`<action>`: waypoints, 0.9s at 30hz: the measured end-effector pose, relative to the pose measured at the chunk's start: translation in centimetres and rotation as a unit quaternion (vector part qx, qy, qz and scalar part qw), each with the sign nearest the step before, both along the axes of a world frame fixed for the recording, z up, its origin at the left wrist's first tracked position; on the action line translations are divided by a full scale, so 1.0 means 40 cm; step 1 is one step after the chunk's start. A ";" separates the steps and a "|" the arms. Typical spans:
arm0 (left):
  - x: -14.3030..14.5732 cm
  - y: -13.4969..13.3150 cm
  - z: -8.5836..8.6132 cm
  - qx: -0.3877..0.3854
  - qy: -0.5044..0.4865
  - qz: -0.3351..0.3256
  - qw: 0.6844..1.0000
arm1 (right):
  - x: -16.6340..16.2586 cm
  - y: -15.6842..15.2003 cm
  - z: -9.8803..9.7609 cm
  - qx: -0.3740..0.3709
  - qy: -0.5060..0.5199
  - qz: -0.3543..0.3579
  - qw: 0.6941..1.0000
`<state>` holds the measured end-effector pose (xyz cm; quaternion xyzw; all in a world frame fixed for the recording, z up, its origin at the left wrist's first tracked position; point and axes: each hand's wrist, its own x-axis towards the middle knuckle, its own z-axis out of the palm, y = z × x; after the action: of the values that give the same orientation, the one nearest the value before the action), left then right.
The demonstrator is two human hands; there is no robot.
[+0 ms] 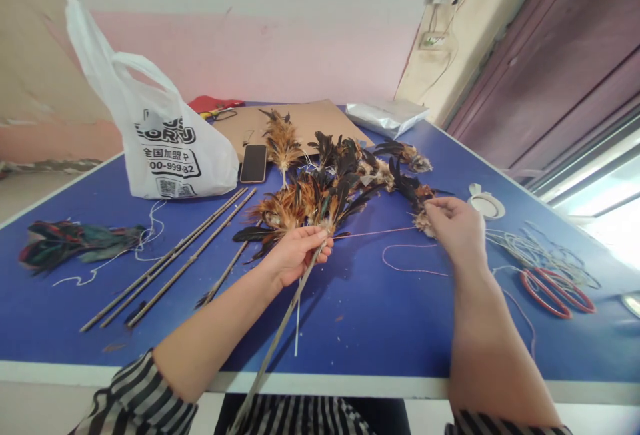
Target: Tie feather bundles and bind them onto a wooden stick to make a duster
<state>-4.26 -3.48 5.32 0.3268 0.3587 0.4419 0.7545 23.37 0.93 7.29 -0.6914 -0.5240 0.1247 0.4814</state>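
My left hand [303, 255] is closed around a thin bamboo stick [280, 328] near its upper end, which slants from the front edge of the table. Brown and black feathers [320, 205] fan out just beyond those fingers. A thin pinkish string [373, 232] runs taut from the stick to my right hand [455, 225], whose thumb and forefinger pinch it. Close to the right fingertips is a dark feather bunch [410, 188]; whether they touch it I cannot tell. A loose stretch of string curls on the blue table [370, 328] below.
Several bamboo sticks [195, 258] and a dark green feather bundle [85, 241] lie left. Behind are a white plastic bag [170, 128], phone [253, 164], cardboard [310, 115] and silver packet [387, 116]. Red-handled scissors [557, 293], pale cord [540, 255] and a tape roll [486, 205] lie right.
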 end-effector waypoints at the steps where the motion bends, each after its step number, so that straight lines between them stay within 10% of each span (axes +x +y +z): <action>1: 0.000 0.000 0.001 -0.002 0.002 0.000 1.000 | 0.025 0.002 -0.001 -0.018 -0.067 -0.032 0.997; 9: 0.010 -0.007 0.008 -0.010 0.051 0.033 0.998 | 0.103 0.010 -0.008 -0.242 -0.292 -0.054 0.924; 14: 0.025 -0.010 -0.006 0.002 0.062 0.030 0.998 | -0.075 -0.040 -0.003 -0.120 -0.095 0.229 0.961; 20: 0.027 -0.006 -0.012 0.012 0.073 0.032 0.997 | -0.228 -0.088 -0.041 -0.280 0.152 0.496 0.808; 27: 0.023 -0.007 -0.009 0.001 0.077 0.027 0.997 | -0.191 -0.063 -0.039 -0.212 0.076 0.460 0.859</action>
<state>-3.32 -3.75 4.96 0.3506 0.4240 0.4357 0.7123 15.75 -1.58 5.74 -0.4457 -0.7049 0.4923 0.2493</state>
